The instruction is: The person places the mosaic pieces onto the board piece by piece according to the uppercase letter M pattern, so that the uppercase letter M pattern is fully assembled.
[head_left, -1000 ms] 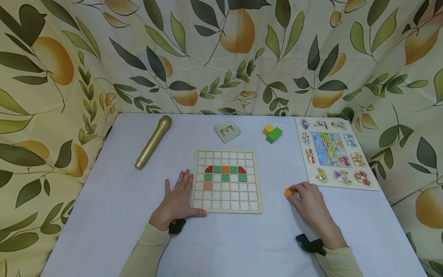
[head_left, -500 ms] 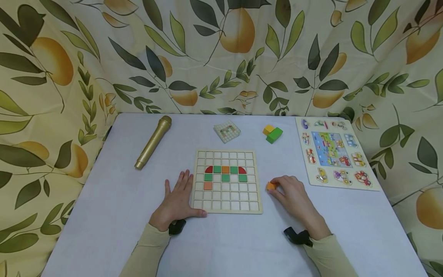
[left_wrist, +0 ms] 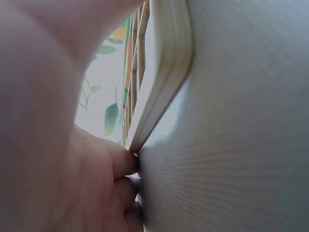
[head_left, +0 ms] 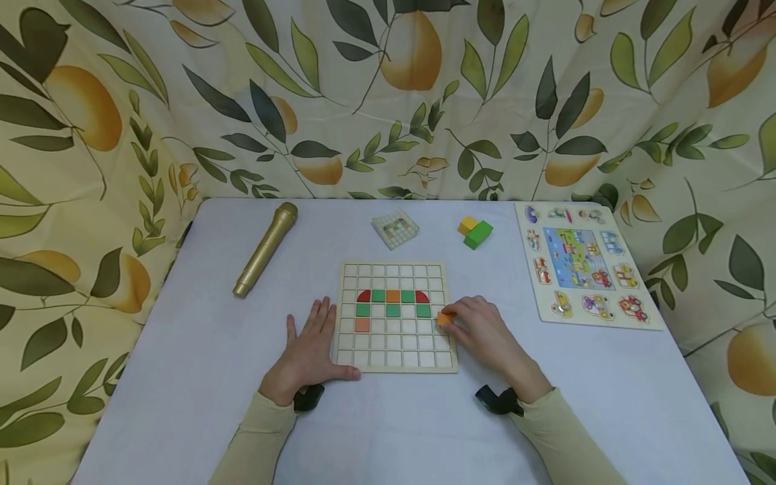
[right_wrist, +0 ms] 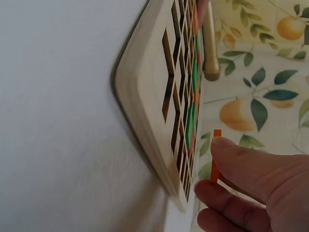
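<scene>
Orange tile [head_left: 445, 318], now over board [head_left: 395, 367], in right grip [head_left: 479, 330].

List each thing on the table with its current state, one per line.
Right hand: pinches the orange tile, over the board's right edge.
Orange tile: held, not seated.
Left hand: flat against the board's left edge.
Grid board: partly filled.
Gold microphone: lying down.
Green and yellow blocks: touching.

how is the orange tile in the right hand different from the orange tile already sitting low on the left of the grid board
The orange tile in the right hand is pinched above the grid board, at its right edge; the orange tile on the board lies flat in a left-column cell, untouched. The held one looks brighter. Both look small and square.
</scene>
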Motion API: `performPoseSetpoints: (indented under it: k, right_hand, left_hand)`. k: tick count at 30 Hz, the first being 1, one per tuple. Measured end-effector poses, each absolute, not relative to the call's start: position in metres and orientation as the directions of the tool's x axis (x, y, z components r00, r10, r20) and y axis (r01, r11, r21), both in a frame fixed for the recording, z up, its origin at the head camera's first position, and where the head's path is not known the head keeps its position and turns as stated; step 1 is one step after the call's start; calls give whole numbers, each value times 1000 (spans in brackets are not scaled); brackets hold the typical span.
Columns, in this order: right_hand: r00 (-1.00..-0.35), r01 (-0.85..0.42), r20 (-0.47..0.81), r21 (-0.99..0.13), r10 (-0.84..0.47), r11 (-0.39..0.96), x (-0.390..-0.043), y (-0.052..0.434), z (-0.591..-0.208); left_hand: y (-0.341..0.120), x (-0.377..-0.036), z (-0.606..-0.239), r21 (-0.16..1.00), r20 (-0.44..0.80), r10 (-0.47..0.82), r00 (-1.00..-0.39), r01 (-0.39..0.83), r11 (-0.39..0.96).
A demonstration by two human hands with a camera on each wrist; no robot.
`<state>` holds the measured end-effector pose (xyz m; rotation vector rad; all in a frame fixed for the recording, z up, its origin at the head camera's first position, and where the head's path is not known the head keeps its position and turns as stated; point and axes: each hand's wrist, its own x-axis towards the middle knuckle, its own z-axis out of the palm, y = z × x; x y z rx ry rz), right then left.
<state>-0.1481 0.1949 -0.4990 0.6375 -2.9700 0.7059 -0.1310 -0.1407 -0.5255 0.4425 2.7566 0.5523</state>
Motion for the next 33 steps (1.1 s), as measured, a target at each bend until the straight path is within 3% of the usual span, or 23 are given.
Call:
performPoseSetpoints:
  k: [16,33]
  right_hand:
    - [-867,-493,143,-371,-476,787,-152,167,-503]
    - [-862,-503,156,-366,-482,783,-150,166,-507]
  left_hand:
    - [-141,-131,-527,429,-218,354,-909,237,872]
    - [-141,-130,-526,435,-200,356,-913,243,867]
